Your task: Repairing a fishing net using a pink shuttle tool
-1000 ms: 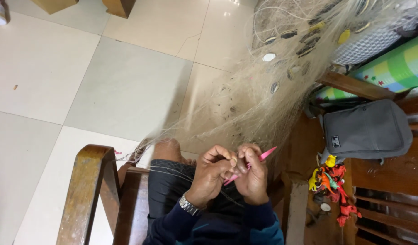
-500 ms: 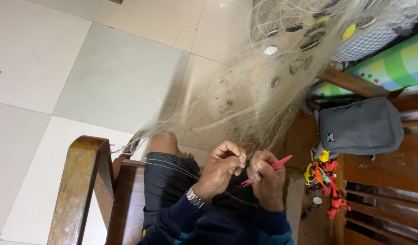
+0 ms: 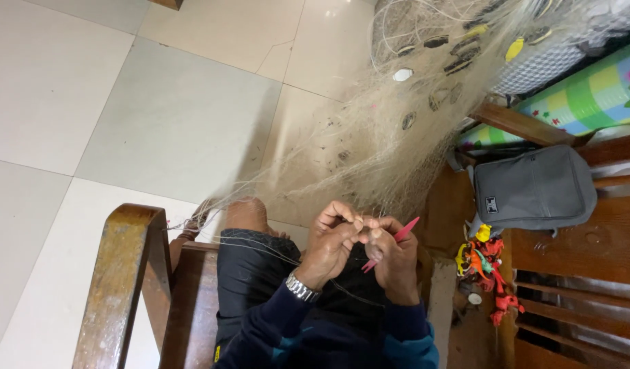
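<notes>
Basically, head view only: left hand [image 3: 332, 239] is pinching fishing net [image 3: 397, 130] strands shut at lap level, right hand [image 3: 393, 256] is closing round a red netting needle [image 3: 395, 240]. Best keeping mesh taut w/ the left grip, needle passing thru cleanly, no snagging loose line.

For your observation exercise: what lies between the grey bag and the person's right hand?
In the head view, a cluster of small red and yellow toys lies between the grey bag and the right hand.

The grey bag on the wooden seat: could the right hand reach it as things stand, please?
Probably yes: the grey bag lies uncovered beside the right hand, but that hand holds a red netting needle.
</notes>
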